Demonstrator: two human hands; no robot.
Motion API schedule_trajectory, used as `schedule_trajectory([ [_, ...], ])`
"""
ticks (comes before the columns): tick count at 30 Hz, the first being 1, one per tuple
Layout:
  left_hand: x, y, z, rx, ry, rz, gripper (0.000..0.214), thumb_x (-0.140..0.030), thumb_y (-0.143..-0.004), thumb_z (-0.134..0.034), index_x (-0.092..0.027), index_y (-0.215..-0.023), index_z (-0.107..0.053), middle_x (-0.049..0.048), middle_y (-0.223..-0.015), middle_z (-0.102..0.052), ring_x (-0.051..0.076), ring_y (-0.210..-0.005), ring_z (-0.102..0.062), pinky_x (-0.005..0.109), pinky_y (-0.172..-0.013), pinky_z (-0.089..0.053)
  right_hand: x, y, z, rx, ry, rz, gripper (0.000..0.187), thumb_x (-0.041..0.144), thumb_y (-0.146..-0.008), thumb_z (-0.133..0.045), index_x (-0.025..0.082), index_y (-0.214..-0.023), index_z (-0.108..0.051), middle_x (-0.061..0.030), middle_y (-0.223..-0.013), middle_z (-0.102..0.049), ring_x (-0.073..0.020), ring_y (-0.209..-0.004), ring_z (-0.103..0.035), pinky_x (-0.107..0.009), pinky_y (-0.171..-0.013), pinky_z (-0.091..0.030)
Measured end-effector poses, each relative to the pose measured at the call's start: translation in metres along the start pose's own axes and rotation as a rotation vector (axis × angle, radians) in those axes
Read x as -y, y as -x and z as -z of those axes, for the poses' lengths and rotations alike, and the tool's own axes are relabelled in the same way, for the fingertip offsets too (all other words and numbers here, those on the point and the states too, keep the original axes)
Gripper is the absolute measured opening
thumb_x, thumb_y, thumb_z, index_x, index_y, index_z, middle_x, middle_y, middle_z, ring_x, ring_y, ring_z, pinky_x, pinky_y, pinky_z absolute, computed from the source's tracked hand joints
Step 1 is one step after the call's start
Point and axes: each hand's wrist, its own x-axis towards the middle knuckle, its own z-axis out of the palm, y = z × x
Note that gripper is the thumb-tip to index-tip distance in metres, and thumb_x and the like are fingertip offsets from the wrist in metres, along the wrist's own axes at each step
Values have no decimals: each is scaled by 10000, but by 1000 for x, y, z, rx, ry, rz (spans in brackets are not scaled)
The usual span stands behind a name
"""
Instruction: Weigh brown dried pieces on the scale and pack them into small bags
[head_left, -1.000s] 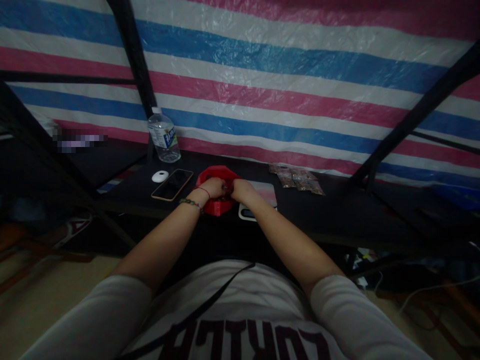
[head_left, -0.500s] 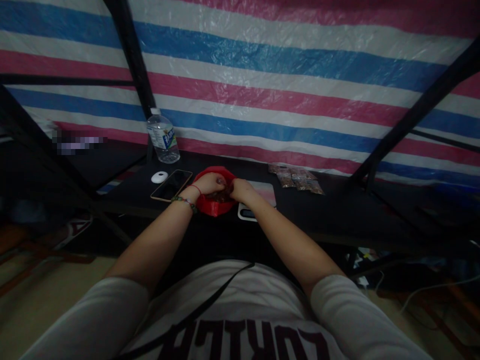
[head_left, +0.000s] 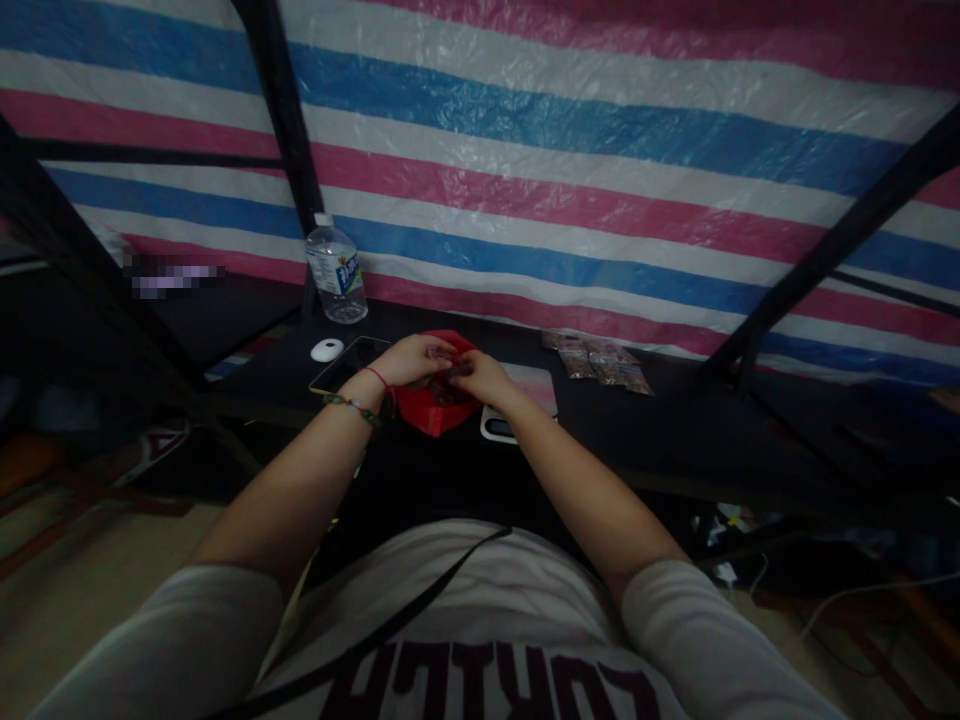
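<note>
While the left hand (head_left: 409, 360) and right hand (head_left: 480, 376) meet above the bowl (head_left: 429, 414) at the table's (head_left: 675, 430) near edge, both pinch an item (head_left: 444, 360), too dim to identify. Phone (head_left: 339, 364) lies left, scale (head_left: 526, 396) right.

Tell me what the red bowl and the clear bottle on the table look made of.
Red faceted bowl: likely moulded plastic, judging by its uniform matte colour and angular walls. Clear bottle with blue label: probably thin transparent plastic; see-through body, glossy highlights, white cap.
</note>
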Motion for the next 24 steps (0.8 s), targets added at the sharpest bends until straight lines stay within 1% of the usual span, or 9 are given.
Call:
schedule_trajectory([
  [3, -2, 3, 3, -113, 54, 2, 426, -354, -756, -613, -163, -1133, -665, 66, -1069, -708, 210, -940, -649, 315, -849, -506, 3, 6, 0, 73, -259, -26, 301, 126, -769, -619, 146, -1063, -558, -54, -973, -694, -117, -768, -663, -218, -680, -519],
  [5, -6, 6, 5, -183, 72, -9, 430, -376, -768, -611, -156, -1134, -666, 77, -1068, -707, 213, -934, -648, 315, -838, -508, 5, 11, 1, 85, -403, -55, 316, 133, -802, -587, 151, -1108, -512, -56, -971, -686, -94, -691, -657, -198, -619, -519],
  [8, -11, 10, 8, -275, 47, 28, 436, -414, -783, -603, -152, -1125, -668, 82, -1011, -717, 203, -868, -655, 302, -787, -516, 6, 18, 4, 68, -482, -66, 325, 147, -809, -593, 168, -1114, -483, -48, -965, -677, -67, -604, -633, -150, -513, -474],
  [11, -12, 14, 10, -317, -36, 76, 413, -409, -769, -613, -145, -1079, -679, 77, -976, -720, 198, -833, -655, 292, -764, -516, 5, 21, 7, 57, -476, -41, 327, 152, -795, -605, 178, -1099, -487, -45, -986, -671, -64, -564, -616, -145, -460, -443],
  [14, -10, 15, 8, -258, -128, 75, 357, -355, -753, -610, -153, -1036, -689, 63, -995, -718, 195, -868, -654, 272, -791, -508, 0, 21, 17, 14, -394, -2, 332, 183, -791, -612, 172, -1107, -508, -52, -1012, -672, -88, -620, -633, -196, -543, -498],
  [16, -8, 14, 7, -190, -181, 73, 338, -323, -752, -592, -160, -1034, -686, 51, -995, -719, 188, -891, -654, 251, -798, -503, -8, 21, 30, -97, -260, 52, 318, 215, -768, -643, 168, -1071, -559, -50, -1028, -673, -118, -757, -654, -245, -681, -525],
  [19, -4, 14, 3, -74, -279, 78, 336, -302, -769, -552, -177, -1054, -679, 37, -1002, -720, 178, -898, -655, 230, -787, -498, -27, 24, 51, -278, -40, 95, 294, 254, -702, -711, 164, -971, -633, -49, -1012, -684, -159, -917, -640, -295, -839, -491],
  [21, -1, 13, 1, -5, -353, 78, 330, -291, -785, -521, -192, -1054, -683, 31, -1024, -717, 173, -903, -653, 226, -797, -490, -43, 29, 63, -344, 25, 50, 323, 278, -687, -725, 158, -974, -638, -57, -985, -694, -168, -894, -642, -303, -836, -482],
  [24, 0, 12, -2, 48, -433, 75, 331, -266, -793, -486, -188, -1041, -691, 39, -1052, -712, 173, -926, -645, 225, -824, -477, -66, 38, 71, -389, 97, -56, 353, 315, -693, -716, 163, -1001, -633, -62, -971, -699, -177, -867, -646, -304, -809, -478],
])
